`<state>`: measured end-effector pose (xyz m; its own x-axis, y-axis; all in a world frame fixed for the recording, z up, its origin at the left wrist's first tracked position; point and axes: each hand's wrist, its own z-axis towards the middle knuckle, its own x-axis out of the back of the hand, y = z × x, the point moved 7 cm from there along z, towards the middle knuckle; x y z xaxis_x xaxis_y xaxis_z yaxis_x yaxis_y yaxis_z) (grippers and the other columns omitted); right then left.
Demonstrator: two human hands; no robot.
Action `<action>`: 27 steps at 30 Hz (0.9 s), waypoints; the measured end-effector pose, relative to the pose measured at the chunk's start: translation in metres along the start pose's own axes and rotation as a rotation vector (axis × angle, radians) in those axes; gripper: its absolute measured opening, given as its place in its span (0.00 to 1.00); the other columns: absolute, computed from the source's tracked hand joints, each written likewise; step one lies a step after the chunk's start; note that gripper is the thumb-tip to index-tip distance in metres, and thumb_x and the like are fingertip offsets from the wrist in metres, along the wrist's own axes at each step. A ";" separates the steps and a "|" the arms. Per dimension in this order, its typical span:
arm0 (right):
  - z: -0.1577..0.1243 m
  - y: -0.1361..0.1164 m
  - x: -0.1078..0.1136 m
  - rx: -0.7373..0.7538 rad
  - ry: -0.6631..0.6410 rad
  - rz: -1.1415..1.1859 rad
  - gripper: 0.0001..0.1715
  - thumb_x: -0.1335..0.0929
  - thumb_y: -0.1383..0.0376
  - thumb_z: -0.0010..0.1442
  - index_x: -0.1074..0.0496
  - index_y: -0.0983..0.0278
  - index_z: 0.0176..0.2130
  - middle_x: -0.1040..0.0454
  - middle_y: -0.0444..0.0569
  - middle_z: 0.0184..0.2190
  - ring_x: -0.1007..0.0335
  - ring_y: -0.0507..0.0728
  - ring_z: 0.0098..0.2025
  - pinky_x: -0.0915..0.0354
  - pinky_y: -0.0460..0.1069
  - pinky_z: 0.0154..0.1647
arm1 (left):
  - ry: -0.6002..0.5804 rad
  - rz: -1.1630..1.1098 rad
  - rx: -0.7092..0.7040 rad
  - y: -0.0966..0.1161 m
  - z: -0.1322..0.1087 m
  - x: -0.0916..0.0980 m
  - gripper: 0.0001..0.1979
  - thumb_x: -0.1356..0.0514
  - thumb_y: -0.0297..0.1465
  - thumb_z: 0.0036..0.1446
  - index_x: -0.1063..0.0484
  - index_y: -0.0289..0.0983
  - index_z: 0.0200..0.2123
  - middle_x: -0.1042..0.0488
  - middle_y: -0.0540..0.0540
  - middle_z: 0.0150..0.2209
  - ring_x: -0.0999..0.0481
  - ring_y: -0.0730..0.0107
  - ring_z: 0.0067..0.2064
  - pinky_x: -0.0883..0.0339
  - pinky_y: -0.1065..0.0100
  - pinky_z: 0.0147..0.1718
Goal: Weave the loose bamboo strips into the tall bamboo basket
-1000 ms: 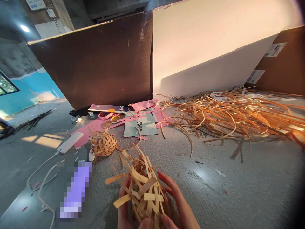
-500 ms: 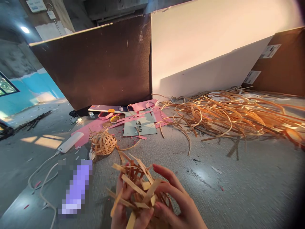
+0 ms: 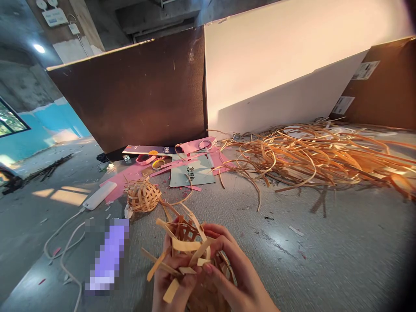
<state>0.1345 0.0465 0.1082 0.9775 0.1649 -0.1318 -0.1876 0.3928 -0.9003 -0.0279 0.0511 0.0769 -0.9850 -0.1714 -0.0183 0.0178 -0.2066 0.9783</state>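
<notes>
The basket [image 3: 199, 251], half-woven and bristling with loose ends, sits well nearer the wearer than the card [image 3: 182, 177], in both hands; the left hand [image 3: 186, 286] wraps its left side, fingers curled in close with little gap, the thumb laid over the front, which seems meant to brace the weave; the right hand [image 3: 237, 268] arches round the other side, its thumb pressed to a short strip [image 3: 203, 262] and its forefinger bent close above, so the grip looks like a near-closed pinch, likely for control of that one end; whether the forefinger touches the strip I cannot tell; the basket's lower part is partly hidden by the hands, so whether it rests on anything is unclear.

Left of the card and nearer, a domed weave [image 3: 144, 197] stands apart, perhaps set there to leave the hands room; right of the card spreads the cane [image 3: 318, 156], loose and tangled, probably kept aside yet within reach; behind the card, a dark board [image 3: 139, 95] and a white board [image 3: 276, 65] stand like a screen; left of it, a power bank [image 3: 99, 196] trails its cable.
</notes>
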 end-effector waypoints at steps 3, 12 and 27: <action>0.000 -0.003 -0.002 0.045 0.000 -0.029 0.26 0.36 0.44 0.74 0.32 0.62 0.36 0.37 0.53 0.52 0.39 0.64 0.55 0.38 0.52 0.54 | 0.007 -0.051 0.035 -0.004 -0.001 0.001 0.11 0.26 0.39 0.37 0.20 0.42 0.25 0.21 0.50 0.25 0.22 0.66 0.27 0.27 0.70 0.27; -0.001 -0.003 -0.001 0.028 0.035 0.003 0.25 0.33 0.46 0.71 0.32 0.62 0.32 0.34 0.50 0.46 0.35 0.62 0.48 0.34 0.48 0.46 | -0.208 -0.063 0.055 -0.009 0.005 -0.007 0.14 0.29 0.44 0.43 0.23 0.41 0.22 0.29 0.51 0.18 0.28 0.71 0.21 0.30 0.71 0.22; 0.004 0.004 -0.002 -0.054 0.048 0.107 0.29 0.30 0.43 0.67 0.33 0.62 0.29 0.36 0.49 0.46 0.39 0.61 0.50 0.40 0.47 0.50 | -0.016 -0.056 0.268 -0.005 -0.006 -0.015 0.24 0.29 0.50 0.38 0.20 0.41 0.36 0.19 0.44 0.33 0.20 0.54 0.42 0.26 0.64 0.40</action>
<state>0.1313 0.0517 0.1064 0.9558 0.1597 -0.2469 -0.2872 0.3258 -0.9008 -0.0119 0.0489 0.0709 -0.9859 -0.1510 -0.0727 -0.0806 0.0474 0.9956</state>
